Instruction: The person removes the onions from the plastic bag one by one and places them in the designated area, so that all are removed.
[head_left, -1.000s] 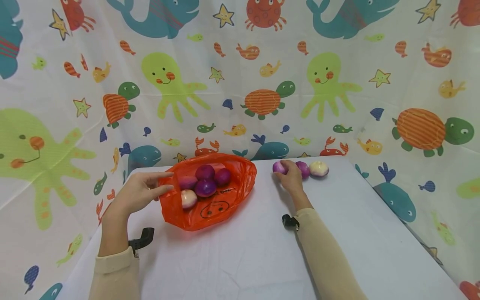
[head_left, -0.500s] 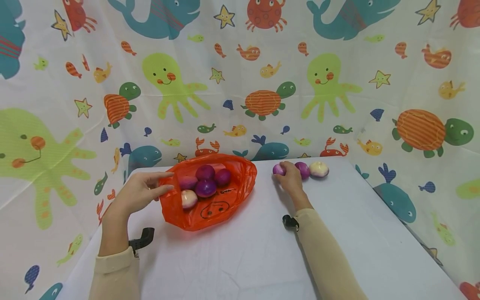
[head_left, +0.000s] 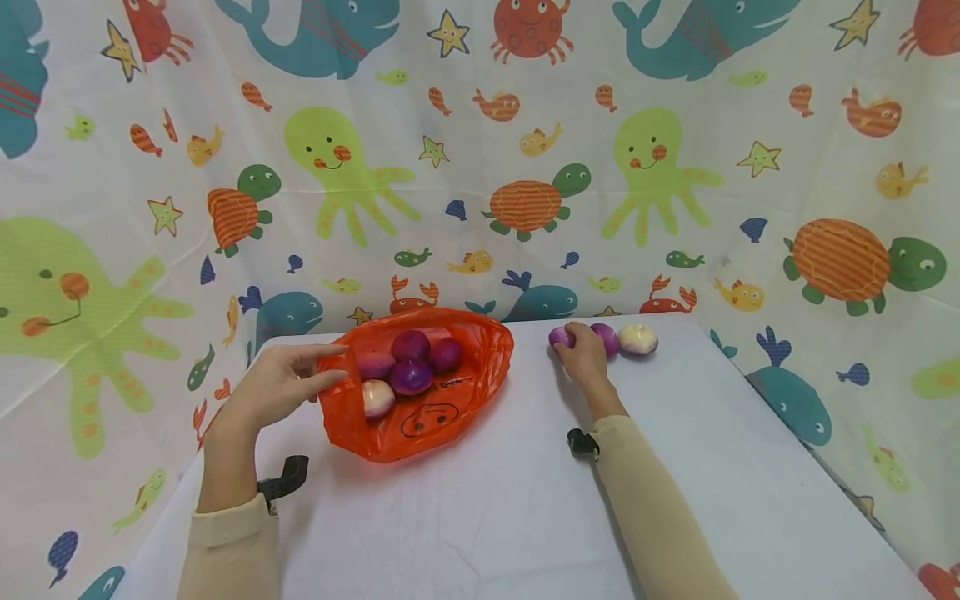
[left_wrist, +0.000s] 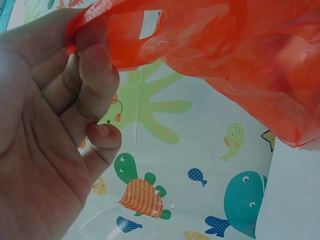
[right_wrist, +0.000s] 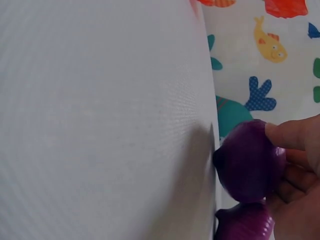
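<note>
My left hand (head_left: 277, 383) pinches the left rim of a red plastic bag (head_left: 427, 425), holding its mouth spread. Several purple onions (head_left: 411, 377) lie inside, along with a pale one (head_left: 378, 398). In the left wrist view, the bag's edge (left_wrist: 120, 37) runs between thumb and fingers. At the table's far side, my right hand (head_left: 585, 358) grips a purple onion (right_wrist: 252, 162) with thumb and fingertips. Right beside it is a second purple onion (right_wrist: 245, 222), partly hidden by the hand in the head view. A pale, purple-edged onion (head_left: 638, 339) ends the row on the right.
A white cloth covers the table (head_left: 465, 517), which ends just behind the row of onions. Behind it hangs a curtain (head_left: 465, 150) printed with sea animals. A small black camera (head_left: 285, 477) sits on the left wrist, another camera (head_left: 581, 443) on the right.
My right hand has shifted slightly to the right with the purple onion in its fingers. The left hand and the bag have stayed in place.
</note>
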